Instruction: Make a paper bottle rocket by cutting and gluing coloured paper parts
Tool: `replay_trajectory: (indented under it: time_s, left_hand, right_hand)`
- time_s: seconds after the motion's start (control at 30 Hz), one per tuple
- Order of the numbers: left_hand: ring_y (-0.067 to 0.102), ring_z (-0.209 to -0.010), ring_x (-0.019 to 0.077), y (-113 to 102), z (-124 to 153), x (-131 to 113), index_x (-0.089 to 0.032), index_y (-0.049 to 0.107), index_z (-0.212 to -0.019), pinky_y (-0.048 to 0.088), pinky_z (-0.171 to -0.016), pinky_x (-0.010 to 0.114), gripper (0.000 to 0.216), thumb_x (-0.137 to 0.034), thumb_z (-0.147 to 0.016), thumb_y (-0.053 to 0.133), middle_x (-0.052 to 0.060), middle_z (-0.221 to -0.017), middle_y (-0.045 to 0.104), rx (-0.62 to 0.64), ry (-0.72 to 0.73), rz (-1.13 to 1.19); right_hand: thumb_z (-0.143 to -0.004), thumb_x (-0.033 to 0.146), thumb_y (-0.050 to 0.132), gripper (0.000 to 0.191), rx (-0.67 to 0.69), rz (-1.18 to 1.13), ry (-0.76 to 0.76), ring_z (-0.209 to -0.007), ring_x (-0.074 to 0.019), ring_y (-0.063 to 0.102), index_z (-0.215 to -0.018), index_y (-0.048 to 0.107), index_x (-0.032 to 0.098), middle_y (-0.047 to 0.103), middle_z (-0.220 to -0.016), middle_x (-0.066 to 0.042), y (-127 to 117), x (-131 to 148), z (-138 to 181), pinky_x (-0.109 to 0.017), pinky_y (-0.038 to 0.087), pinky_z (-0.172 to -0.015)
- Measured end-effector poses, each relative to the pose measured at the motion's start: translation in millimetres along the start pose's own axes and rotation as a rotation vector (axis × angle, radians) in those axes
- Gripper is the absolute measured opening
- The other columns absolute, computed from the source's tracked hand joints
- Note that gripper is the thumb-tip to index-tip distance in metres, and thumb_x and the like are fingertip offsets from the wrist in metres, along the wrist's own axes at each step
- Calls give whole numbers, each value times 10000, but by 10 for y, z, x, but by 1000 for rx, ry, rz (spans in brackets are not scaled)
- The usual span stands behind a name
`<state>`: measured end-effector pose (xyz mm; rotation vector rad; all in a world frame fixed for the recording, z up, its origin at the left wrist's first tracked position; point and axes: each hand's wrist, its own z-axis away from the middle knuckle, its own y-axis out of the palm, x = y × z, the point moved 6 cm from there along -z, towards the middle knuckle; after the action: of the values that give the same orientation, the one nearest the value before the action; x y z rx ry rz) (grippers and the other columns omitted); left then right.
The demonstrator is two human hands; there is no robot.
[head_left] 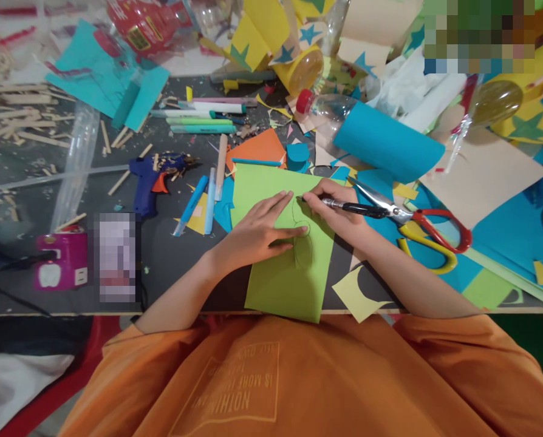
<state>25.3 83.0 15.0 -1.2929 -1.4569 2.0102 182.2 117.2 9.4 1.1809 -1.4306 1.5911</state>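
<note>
Paper (280, 297), green, under pen (362, 208)

Flat on desk (164, 252), slightly past its near edge, marked with thin rounded outlines (303, 252). Pen clamped in right hand (339, 223); left hand (256, 227) spread, empty, across paper. Rightward, scissors (401, 214); leftward, blue glue gun (144, 189); beyond, blue-wrapped bottle (390, 142).

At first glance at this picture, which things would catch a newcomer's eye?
Probably the lime-green paper sheet at the near edge of the table, where the left hand rests and the right hand holds a black pen. Right of the hands, the red- and yellow-handled scissors stand out. Beyond them lies a blue-wrapped, red-capped bottle.
</note>
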Motion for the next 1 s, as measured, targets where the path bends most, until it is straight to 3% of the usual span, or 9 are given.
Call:
replay_trajectory:
  time_s: [0.63, 0.83, 1.0]
  left_hand:
    - [284, -1513, 402, 0, -4, 2, -328, 664, -1306, 382, -1154, 598, 377, -295, -933, 626, 146, -1647, 283, -10, -2, 3]
    - [271, -1517, 406, -21, 4, -5, -322, 681, -1284, 392, -1145, 596, 356, -287, -935, 624, 132, -1661, 248, -33, 7, -11]
    - [382, -1478, 352, -48, 9, -23, -305, 657, -1310, 416, -1127, 584, 356, -260, -970, 564, 124, -1594, 402, -17, 50, -73]
  right_hand:
    - [-903, 552, 603, 445, -6, -21, 11, -546, -115, 448, -629, 470, 228, 488, -620, 24, 2, -14, 2, -304, 361, -561]
    - [-881, 545, 635, 448, -173, -116, 59, -499, -108, 470, -601, 476, 234, 511, -559, 31, -116, -34, 25, -291, 400, -528]
    - [-844, 544, 655, 401, -132, -230, 97, -421, -107, 461, -641, 477, 247, 548, -507, 36, -110, -63, 8, -278, 394, -459]
